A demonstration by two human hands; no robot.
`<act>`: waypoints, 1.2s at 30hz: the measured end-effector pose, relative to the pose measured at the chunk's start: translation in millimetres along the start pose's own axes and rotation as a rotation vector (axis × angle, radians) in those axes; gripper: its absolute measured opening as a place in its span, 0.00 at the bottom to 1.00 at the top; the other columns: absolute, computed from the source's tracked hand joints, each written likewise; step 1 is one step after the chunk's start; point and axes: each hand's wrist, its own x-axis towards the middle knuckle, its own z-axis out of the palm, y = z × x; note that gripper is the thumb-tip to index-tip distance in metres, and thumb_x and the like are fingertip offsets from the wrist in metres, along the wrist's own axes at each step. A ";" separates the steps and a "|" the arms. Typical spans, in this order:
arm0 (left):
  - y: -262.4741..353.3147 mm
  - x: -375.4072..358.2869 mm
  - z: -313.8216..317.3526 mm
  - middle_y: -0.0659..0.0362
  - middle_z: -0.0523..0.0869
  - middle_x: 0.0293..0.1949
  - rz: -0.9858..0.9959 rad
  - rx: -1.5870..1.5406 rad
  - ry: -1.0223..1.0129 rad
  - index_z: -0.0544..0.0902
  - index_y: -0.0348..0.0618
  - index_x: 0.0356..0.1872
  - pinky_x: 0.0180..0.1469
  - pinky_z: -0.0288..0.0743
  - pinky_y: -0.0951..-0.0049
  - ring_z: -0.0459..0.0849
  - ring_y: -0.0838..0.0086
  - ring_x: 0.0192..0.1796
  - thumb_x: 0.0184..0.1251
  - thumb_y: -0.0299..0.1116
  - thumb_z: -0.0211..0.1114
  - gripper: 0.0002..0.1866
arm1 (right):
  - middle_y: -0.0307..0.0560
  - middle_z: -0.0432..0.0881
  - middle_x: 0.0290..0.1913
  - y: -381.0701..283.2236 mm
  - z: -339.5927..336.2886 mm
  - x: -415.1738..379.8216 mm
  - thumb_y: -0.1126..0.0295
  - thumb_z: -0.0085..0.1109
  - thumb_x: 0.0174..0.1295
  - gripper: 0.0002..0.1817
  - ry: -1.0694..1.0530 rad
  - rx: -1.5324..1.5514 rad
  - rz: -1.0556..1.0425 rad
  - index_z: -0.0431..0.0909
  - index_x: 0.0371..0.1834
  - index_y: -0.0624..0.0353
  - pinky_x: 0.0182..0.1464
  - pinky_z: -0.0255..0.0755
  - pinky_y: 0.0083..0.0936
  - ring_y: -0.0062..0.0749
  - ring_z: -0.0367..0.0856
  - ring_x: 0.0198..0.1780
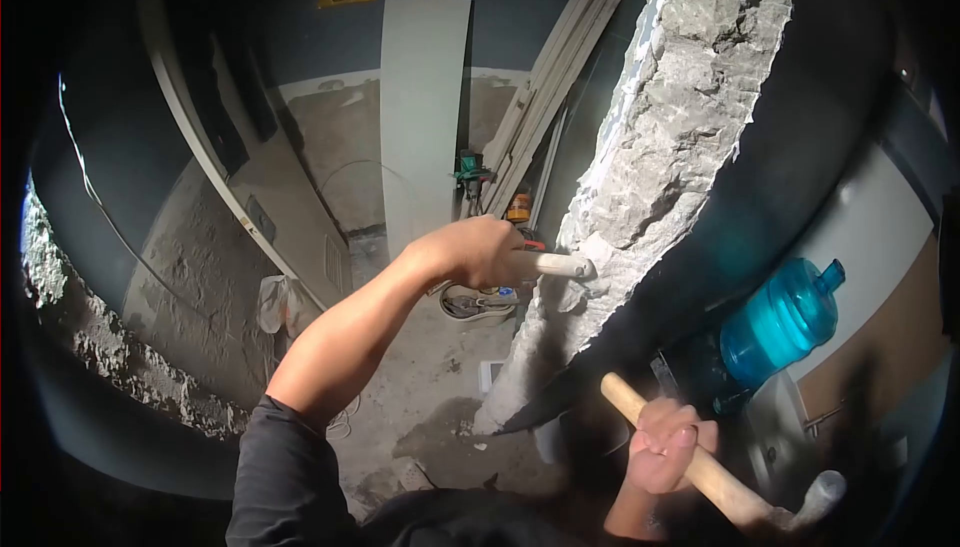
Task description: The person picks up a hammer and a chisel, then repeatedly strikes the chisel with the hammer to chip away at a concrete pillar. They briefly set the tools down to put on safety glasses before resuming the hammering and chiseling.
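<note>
My left hand [485,250] is closed around a pale, dusty chisel [552,264], whose rounded far end overlaps the rough, broken edge of the wall [680,137] in front of me. Grey masonry is laid bare along that edge, with a ragged white border. Low on the right, my right hand [672,444] grips the wooden handle of a hammer [722,487]. The hammer's head is down at the lower right, away from the wall edge.
A blue water jug [780,322] stands at the right. On the floor ahead is a tub [478,304] with tools in it. A pale panel [425,107] and long boards [555,77] lean at the back. A tilted door [285,217] stands left.
</note>
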 end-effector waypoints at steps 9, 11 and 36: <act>-6.5 -4.1 19.0 0.39 0.87 0.36 -0.025 -0.005 0.087 0.76 0.35 0.45 0.47 0.78 0.51 0.86 0.43 0.45 0.60 0.37 0.68 0.19 | 0.57 0.85 0.36 103.0 -40.8 -119.8 0.67 0.66 0.65 0.14 -0.046 -0.637 0.604 0.79 0.42 0.69 0.59 0.71 0.43 0.54 0.83 0.48; -10.9 -4.6 28.0 0.39 0.87 0.36 -0.011 -0.034 0.116 0.76 0.35 0.46 0.47 0.78 0.50 0.85 0.42 0.45 0.60 0.37 0.68 0.19 | 0.45 0.78 0.26 50.2 -23.9 -69.2 0.72 0.60 0.67 0.06 -0.147 -0.581 0.376 0.75 0.36 0.64 0.36 0.71 0.30 0.35 0.76 0.27; -17.7 -5.4 51.2 0.38 0.73 0.54 -0.042 -0.070 0.290 0.69 0.34 0.56 0.61 0.77 0.54 0.78 0.41 0.57 0.50 0.28 0.70 0.30 | 0.47 0.79 0.31 48.1 12.4 -40.4 0.77 0.50 0.68 0.01 -0.095 -0.315 0.148 0.71 0.38 0.61 0.30 0.70 0.29 0.30 0.77 0.28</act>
